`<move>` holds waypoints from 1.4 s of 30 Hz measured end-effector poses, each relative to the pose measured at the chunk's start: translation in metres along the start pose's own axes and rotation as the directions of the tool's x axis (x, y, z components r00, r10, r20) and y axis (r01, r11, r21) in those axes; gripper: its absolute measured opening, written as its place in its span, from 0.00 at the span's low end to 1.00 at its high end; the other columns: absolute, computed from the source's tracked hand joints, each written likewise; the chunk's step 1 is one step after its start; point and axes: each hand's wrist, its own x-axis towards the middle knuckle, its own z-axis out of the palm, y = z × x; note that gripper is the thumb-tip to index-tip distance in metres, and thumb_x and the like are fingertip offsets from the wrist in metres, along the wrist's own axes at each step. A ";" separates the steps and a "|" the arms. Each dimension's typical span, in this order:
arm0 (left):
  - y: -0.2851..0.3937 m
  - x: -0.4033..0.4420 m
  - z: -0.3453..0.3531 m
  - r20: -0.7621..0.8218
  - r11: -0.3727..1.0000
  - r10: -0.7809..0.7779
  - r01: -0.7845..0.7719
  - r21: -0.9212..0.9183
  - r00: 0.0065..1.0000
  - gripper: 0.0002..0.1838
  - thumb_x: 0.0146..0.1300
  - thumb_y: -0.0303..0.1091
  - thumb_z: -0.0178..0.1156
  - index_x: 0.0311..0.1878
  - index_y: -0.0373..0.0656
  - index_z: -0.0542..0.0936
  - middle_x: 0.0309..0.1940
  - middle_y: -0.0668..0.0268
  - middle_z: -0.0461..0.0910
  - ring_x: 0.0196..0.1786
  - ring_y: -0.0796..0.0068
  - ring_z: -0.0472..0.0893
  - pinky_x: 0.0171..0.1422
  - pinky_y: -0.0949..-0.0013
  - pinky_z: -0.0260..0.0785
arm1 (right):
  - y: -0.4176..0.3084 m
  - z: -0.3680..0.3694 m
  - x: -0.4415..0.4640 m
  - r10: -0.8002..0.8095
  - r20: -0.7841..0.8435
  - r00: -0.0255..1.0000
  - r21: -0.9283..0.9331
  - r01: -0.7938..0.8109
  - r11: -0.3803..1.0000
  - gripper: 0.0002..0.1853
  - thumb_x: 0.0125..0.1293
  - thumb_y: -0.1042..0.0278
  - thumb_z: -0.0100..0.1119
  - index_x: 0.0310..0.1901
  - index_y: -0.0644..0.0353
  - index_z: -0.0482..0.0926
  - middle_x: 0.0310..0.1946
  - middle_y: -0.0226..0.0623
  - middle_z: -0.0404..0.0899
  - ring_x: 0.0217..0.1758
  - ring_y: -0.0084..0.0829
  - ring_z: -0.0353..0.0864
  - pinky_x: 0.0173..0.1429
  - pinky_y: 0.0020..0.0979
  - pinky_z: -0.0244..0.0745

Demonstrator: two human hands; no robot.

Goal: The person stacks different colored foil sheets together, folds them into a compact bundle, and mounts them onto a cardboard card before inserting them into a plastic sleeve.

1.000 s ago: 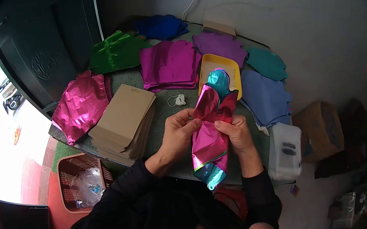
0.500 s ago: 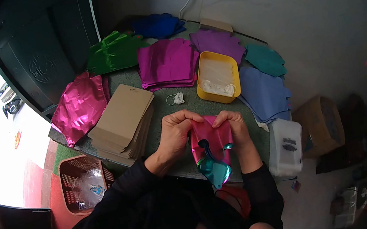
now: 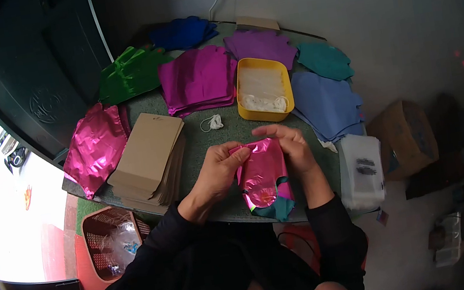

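A shiny pink foil piece with teal parts at its lower end hangs between my hands above the table's near edge. My left hand pinches its upper left corner, thumb on top. At the upper right edge, my right hand holds it with the thumb side, while a finger stretches out above the foil. Part of the right hand's grip is hidden. Just beyond the hands lies a small bundle of white string. A yellow tub holding clear plastic bags and white string stands farther back.
Cardboard sheets are stacked left, beside pink foil. Green, blue, magenta, purple, teal and periwinkle stacks ring the table. A clear plastic box, carton and brown basket flank it.
The foil piece has been turned or smoothed, so a broad shiny pink face shows and less teal. My right hand's finger has lifted and straightened. The whole view has shifted slightly.
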 end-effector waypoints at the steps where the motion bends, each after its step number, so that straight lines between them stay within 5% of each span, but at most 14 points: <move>1: 0.000 0.000 -0.001 -0.014 0.997 0.043 -0.042 0.065 0.999 0.10 0.69 0.31 0.56 0.42 0.32 0.80 0.29 0.70 0.80 0.30 0.86 0.75 0.35 0.79 0.68 | -0.006 0.003 0.001 0.057 -0.064 0.996 0.039 -0.055 0.998 0.18 0.60 0.72 0.40 0.42 0.69 0.81 0.36 0.37 0.84 0.40 0.23 0.81 0.49 0.23 0.73; 5: -0.006 0.001 -0.002 -0.048 0.959 0.132 -0.115 0.259 0.990 0.10 0.69 0.31 0.56 0.40 0.32 0.81 0.26 0.72 0.78 0.30 0.87 0.72 0.34 0.79 0.67 | 0.005 -0.006 0.001 0.057 -0.008 0.998 0.064 -0.056 0.996 0.19 0.68 0.57 0.45 0.38 0.67 0.80 0.33 0.31 0.81 0.35 0.18 0.77 0.42 0.21 0.70; 8: -0.008 0.000 0.000 -0.048 0.940 0.161 -0.138 0.313 0.986 0.11 0.69 0.32 0.56 0.39 0.33 0.81 0.25 0.73 0.77 0.30 0.88 0.71 0.34 0.79 0.66 | 0.008 -0.013 0.002 0.085 0.075 0.993 -0.208 -0.068 0.976 0.15 0.69 0.60 0.52 0.29 0.61 0.78 0.25 0.22 0.74 0.28 0.12 0.68 0.33 0.19 0.61; 9: -0.007 -0.001 0.001 -0.047 0.940 0.156 -0.134 0.313 0.987 0.11 0.69 0.32 0.56 0.39 0.33 0.81 0.25 0.73 0.77 0.30 0.88 0.71 0.34 0.79 0.66 | 0.006 -0.005 0.001 0.060 0.009 0.998 -0.094 -0.059 0.994 0.16 0.68 0.63 0.57 0.21 0.57 0.73 0.19 0.16 0.66 0.24 0.10 0.58 0.28 0.20 0.53; 12: -0.004 -0.002 0.002 -0.025 0.938 0.151 -0.135 0.318 0.988 0.11 0.69 0.32 0.56 0.39 0.33 0.81 0.25 0.73 0.77 0.29 0.88 0.71 0.33 0.79 0.66 | 0.006 -0.007 0.000 0.056 0.021 0.998 -0.106 -0.053 0.993 0.19 0.68 0.61 0.58 0.19 0.57 0.73 0.17 0.15 0.64 0.23 0.10 0.58 0.27 0.20 0.53; 23: 0.016 -0.007 0.003 0.321 0.925 -0.312 0.210 0.316 0.894 0.08 0.63 0.30 0.60 0.39 0.33 0.82 0.28 0.69 0.82 0.29 0.85 0.78 0.35 0.80 0.69 | 0.013 -0.013 -0.007 0.229 0.314 0.921 -0.175 -0.181 0.968 0.18 0.69 0.62 0.57 0.22 0.62 0.78 0.18 0.18 0.71 0.23 0.09 0.62 0.26 0.21 0.58; 27: 0.012 -0.006 0.007 0.185 0.985 -0.122 0.141 -0.096 0.975 0.10 0.63 0.30 0.60 0.43 0.33 0.81 0.32 0.64 0.84 0.32 0.79 0.82 0.39 0.75 0.76 | -0.006 -0.008 -0.011 -0.028 -0.046 0.999 -0.022 0.027 0.999 0.18 0.69 0.56 0.54 0.30 0.63 0.82 0.24 0.26 0.79 0.27 0.18 0.75 0.33 0.24 0.69; 28: 0.011 -0.003 0.005 0.103 0.966 -0.066 0.089 -0.241 0.993 0.11 0.63 0.30 0.60 0.46 0.33 0.80 0.35 0.63 0.84 0.33 0.77 0.83 0.40 0.73 0.77 | 0.020 -0.028 -0.002 0.096 -0.105 0.990 0.276 -0.064 0.959 0.19 0.69 0.54 0.53 0.38 0.63 0.81 0.28 0.33 0.81 0.29 0.26 0.80 0.36 0.27 0.74; 30: 0.003 0.006 0.000 -0.113 0.928 0.026 -0.066 -0.367 0.993 0.14 0.64 0.31 0.60 0.50 0.35 0.77 0.38 0.62 0.83 0.35 0.74 0.83 0.40 0.69 0.79 | 0.027 -0.018 0.004 0.133 -0.320 0.938 0.703 0.140 0.698 0.12 0.66 0.65 0.50 0.46 0.59 0.78 0.29 0.34 0.78 0.29 0.30 0.79 0.35 0.31 0.75; 31: 0.004 0.007 -0.002 -0.192 0.909 0.074 -0.145 -0.391 0.979 0.14 0.64 0.31 0.60 0.51 0.36 0.76 0.39 0.62 0.83 0.35 0.73 0.83 0.40 0.69 0.79 | 0.018 -0.023 0.001 0.046 -0.139 0.989 0.401 0.014 0.916 0.13 0.63 0.67 0.50 0.48 0.61 0.76 0.31 0.34 0.78 0.31 0.29 0.78 0.36 0.29 0.74; 35: -0.001 0.010 0.002 -0.327 0.823 0.168 -0.315 -0.472 0.930 0.12 0.64 0.29 0.60 0.50 0.38 0.76 0.40 0.63 0.82 0.43 0.71 0.82 0.53 0.62 0.76 | 0.033 -0.011 0.004 -0.029 0.062 0.998 -0.053 0.032 0.998 0.23 0.64 0.68 0.54 0.60 0.68 0.71 0.43 0.37 0.78 0.39 0.26 0.77 0.47 0.27 0.72; 38: -0.009 0.009 -0.003 -0.270 0.847 0.215 -0.317 -0.428 0.939 0.14 0.63 0.27 0.61 0.51 0.37 0.76 0.44 0.63 0.81 0.48 0.71 0.80 0.58 0.63 0.72 | 0.023 0.026 0.006 -0.295 -0.030 0.955 -0.112 0.291 0.950 0.25 0.66 0.61 0.59 0.60 0.69 0.70 0.46 0.37 0.77 0.45 0.25 0.77 0.53 0.26 0.70; 39: -0.010 0.009 -0.003 -0.247 0.873 0.230 -0.312 -0.376 0.941 0.15 0.62 0.26 0.61 0.52 0.37 0.76 0.44 0.63 0.81 0.49 0.71 0.80 0.59 0.64 0.72 | 0.024 0.026 0.009 -0.376 -0.071 0.924 -0.301 0.340 0.891 0.24 0.67 0.58 0.61 0.57 0.68 0.72 0.45 0.34 0.78 0.47 0.22 0.75 0.54 0.25 0.69; 42: -0.014 0.007 0.002 -0.170 0.940 0.082 -0.133 -0.315 0.982 0.20 0.59 0.22 0.63 0.55 0.37 0.75 0.48 0.63 0.80 0.51 0.71 0.79 0.62 0.65 0.69 | 0.024 0.019 0.005 -0.352 -0.218 0.910 -0.385 0.251 0.888 0.14 0.71 0.63 0.55 0.50 0.65 0.77 0.37 0.26 0.79 0.38 0.16 0.74 0.44 0.19 0.70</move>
